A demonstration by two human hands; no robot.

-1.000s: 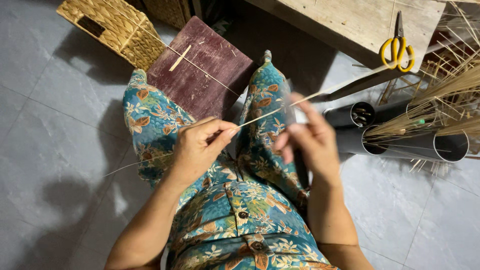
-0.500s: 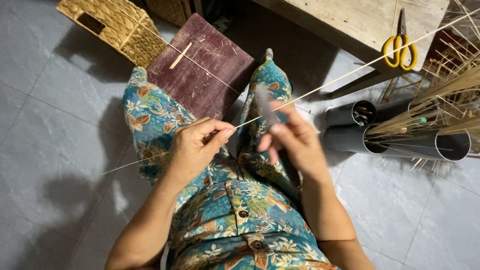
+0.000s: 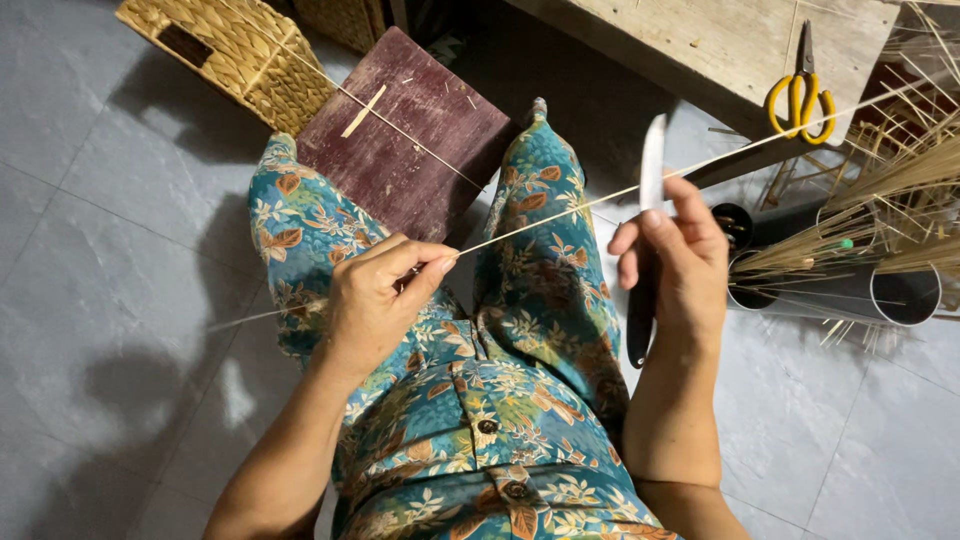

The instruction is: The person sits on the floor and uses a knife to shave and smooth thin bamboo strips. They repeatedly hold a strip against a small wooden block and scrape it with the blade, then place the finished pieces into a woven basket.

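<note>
A woven basket (image 3: pixel 225 55) is seen beside a dark red wooden block (image 3: pixel 405 150); yellow-handled scissors (image 3: pixel 800 98) are laid on a pale wooden bench (image 3: pixel 700 45), near metal tubes (image 3: pixel 850 295).

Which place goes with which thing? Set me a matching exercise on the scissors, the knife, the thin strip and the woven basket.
Things:
1. scissors
2. knife
3. thin strip
4. woven basket

Places:
A. pinched in the left hand
B. on the floor, top left
C. on the wooden bench
D. held in the right hand

Pairs: 1-C, 2-D, 3-A, 4-B
</note>
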